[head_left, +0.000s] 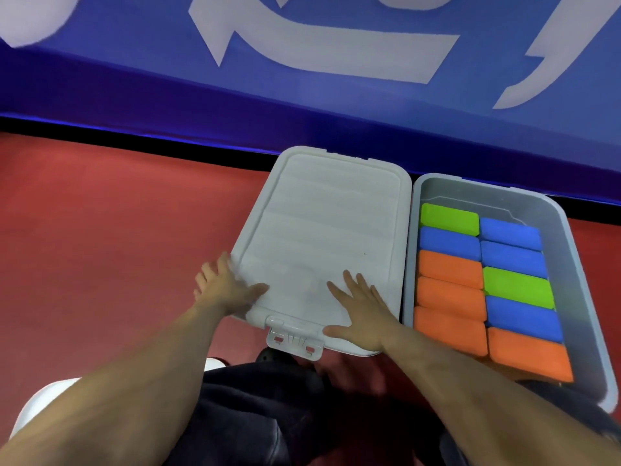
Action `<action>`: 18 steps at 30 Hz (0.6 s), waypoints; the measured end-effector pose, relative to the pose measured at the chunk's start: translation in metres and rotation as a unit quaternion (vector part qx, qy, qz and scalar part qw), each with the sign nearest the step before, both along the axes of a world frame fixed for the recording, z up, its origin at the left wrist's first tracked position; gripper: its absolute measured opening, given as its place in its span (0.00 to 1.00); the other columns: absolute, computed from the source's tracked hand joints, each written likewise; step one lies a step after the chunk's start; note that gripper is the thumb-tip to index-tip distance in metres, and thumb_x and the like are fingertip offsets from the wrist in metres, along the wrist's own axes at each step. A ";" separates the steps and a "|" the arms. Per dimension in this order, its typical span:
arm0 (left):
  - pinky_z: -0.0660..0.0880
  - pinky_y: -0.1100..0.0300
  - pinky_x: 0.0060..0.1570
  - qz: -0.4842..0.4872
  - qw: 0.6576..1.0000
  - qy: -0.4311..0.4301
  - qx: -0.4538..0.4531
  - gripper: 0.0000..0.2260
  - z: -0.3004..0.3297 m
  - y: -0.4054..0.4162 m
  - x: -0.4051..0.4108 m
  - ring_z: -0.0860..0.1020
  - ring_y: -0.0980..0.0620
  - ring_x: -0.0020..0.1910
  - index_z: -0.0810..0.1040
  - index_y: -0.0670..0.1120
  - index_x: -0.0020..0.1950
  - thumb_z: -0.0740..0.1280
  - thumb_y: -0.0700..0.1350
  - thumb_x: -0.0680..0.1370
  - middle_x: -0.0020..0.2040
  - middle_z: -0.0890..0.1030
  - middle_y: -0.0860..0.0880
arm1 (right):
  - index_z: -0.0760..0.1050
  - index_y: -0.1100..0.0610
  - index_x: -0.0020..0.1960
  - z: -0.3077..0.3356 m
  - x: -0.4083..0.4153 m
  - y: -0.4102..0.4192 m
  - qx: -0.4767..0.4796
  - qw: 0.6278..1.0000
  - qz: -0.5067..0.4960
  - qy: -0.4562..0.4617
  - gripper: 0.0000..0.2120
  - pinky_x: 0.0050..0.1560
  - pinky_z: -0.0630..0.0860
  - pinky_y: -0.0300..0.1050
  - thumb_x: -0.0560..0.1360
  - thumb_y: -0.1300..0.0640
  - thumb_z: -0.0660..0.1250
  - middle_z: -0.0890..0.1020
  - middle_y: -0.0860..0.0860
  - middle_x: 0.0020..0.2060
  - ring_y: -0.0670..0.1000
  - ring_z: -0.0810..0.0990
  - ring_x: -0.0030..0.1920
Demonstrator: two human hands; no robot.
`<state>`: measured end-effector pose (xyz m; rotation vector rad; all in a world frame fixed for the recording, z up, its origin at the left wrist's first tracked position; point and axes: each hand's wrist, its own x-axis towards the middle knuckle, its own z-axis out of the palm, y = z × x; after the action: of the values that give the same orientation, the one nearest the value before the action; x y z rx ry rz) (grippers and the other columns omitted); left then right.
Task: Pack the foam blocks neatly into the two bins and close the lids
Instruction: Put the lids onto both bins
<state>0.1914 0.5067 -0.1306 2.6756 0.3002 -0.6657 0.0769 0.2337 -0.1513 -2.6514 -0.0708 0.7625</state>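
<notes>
A white lid covers the left bin on the red floor, its latch tab at the near edge. My left hand lies flat on the lid's near left corner, fingers spread. My right hand presses flat on the lid's near right part. Beside it on the right stands the second grey bin, uncovered. It holds two neat rows of foam blocks: green, blue and orange. What is inside the covered bin is hidden.
A blue wall panel with large white markings rises just behind the bins. Red floor stretches to the left. My dark-clothed legs and a white shoe are at the bottom, close to the bins' near edges.
</notes>
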 end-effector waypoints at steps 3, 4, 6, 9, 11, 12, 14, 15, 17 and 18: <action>0.41 0.43 0.78 -0.244 0.968 -0.059 -0.029 0.58 0.010 -0.010 -0.012 0.41 0.44 0.80 0.41 0.56 0.82 0.72 0.74 0.64 0.82 0.41 0.48 | 0.34 0.39 0.80 -0.004 -0.002 0.005 -0.009 1.000 0.001 0.023 0.50 0.76 0.29 0.53 0.73 0.27 0.62 0.24 0.47 0.75 0.51 0.22 0.75; 0.38 0.44 0.78 -0.308 0.949 -0.053 -0.043 0.58 0.009 -0.016 -0.017 0.39 0.46 0.80 0.41 0.57 0.82 0.72 0.74 0.64 0.82 0.39 0.49 | 0.33 0.39 0.80 -0.005 -0.002 0.004 -0.012 1.000 0.006 0.027 0.50 0.76 0.28 0.52 0.72 0.26 0.62 0.23 0.47 0.75 0.51 0.21 0.74; 0.33 0.45 0.77 -0.416 0.908 -0.036 -0.026 0.59 -0.001 -0.026 -0.030 0.34 0.46 0.80 0.37 0.57 0.81 0.71 0.74 0.64 0.81 0.35 0.49 | 0.31 0.38 0.79 -0.006 -0.004 0.004 -0.013 0.999 0.008 0.030 0.51 0.75 0.27 0.52 0.72 0.25 0.62 0.22 0.46 0.74 0.50 0.20 0.73; 0.30 0.43 0.75 -0.501 0.862 -0.026 0.073 0.63 -0.021 -0.033 -0.046 0.27 0.44 0.77 0.28 0.55 0.79 0.71 0.74 0.64 0.78 0.27 0.46 | 0.30 0.38 0.78 -0.007 -0.004 0.007 -0.014 0.999 0.011 0.035 0.52 0.74 0.26 0.52 0.71 0.24 0.61 0.21 0.46 0.74 0.50 0.19 0.73; 0.31 0.38 0.75 -0.519 0.842 -0.038 0.138 0.65 -0.029 -0.037 -0.052 0.24 0.42 0.75 0.24 0.52 0.77 0.70 0.74 0.64 0.76 0.23 0.43 | 0.29 0.38 0.78 -0.007 -0.003 0.007 -0.016 0.999 0.010 0.039 0.52 0.75 0.26 0.53 0.71 0.24 0.61 0.21 0.46 0.74 0.50 0.19 0.73; 0.33 0.37 0.75 -0.522 0.837 -0.054 0.158 0.66 -0.031 -0.038 -0.055 0.24 0.41 0.75 0.23 0.51 0.76 0.70 0.74 0.64 0.75 0.22 0.42 | 0.29 0.38 0.78 -0.007 -0.003 0.006 -0.017 0.999 0.010 0.040 0.52 0.75 0.26 0.53 0.71 0.24 0.61 0.21 0.46 0.74 0.50 0.19 0.73; 0.36 0.35 0.75 -0.522 0.830 -0.086 0.177 0.65 -0.034 -0.038 -0.058 0.26 0.39 0.76 0.23 0.50 0.76 0.71 0.72 0.65 0.76 0.24 0.40 | 0.29 0.37 0.78 -0.006 -0.002 0.006 -0.016 0.999 0.010 0.044 0.52 0.75 0.26 0.53 0.71 0.25 0.61 0.21 0.46 0.73 0.50 0.19 0.73; 0.37 0.34 0.75 -0.523 0.827 -0.096 0.181 0.64 -0.035 -0.037 -0.060 0.27 0.39 0.76 0.23 0.50 0.76 0.71 0.70 0.67 0.77 0.26 0.40 | 0.29 0.37 0.78 -0.007 -0.001 0.006 -0.014 0.999 0.010 0.047 0.51 0.75 0.26 0.53 0.71 0.25 0.61 0.21 0.45 0.73 0.49 0.19 0.73; 0.40 0.33 0.75 -0.524 0.824 -0.109 0.185 0.62 -0.036 -0.036 -0.061 0.29 0.38 0.77 0.24 0.49 0.77 0.71 0.66 0.68 0.78 0.28 0.39 | 0.29 0.37 0.78 -0.007 -0.001 0.006 -0.014 0.999 0.011 0.051 0.51 0.75 0.26 0.53 0.71 0.25 0.61 0.20 0.45 0.73 0.49 0.18 0.72; 0.41 0.32 0.75 -0.525 0.824 -0.112 0.184 0.61 -0.036 -0.036 -0.061 0.30 0.37 0.77 0.24 0.49 0.77 0.71 0.66 0.69 0.78 0.28 0.38 | 0.29 0.37 0.78 -0.007 -0.001 0.006 -0.015 0.998 0.010 0.053 0.51 0.75 0.26 0.54 0.71 0.24 0.61 0.20 0.45 0.73 0.49 0.18 0.72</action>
<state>0.1300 0.4703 -0.1666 3.0918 -1.3331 -0.5683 0.0759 0.2397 -0.1585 -2.6376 -0.0589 0.9167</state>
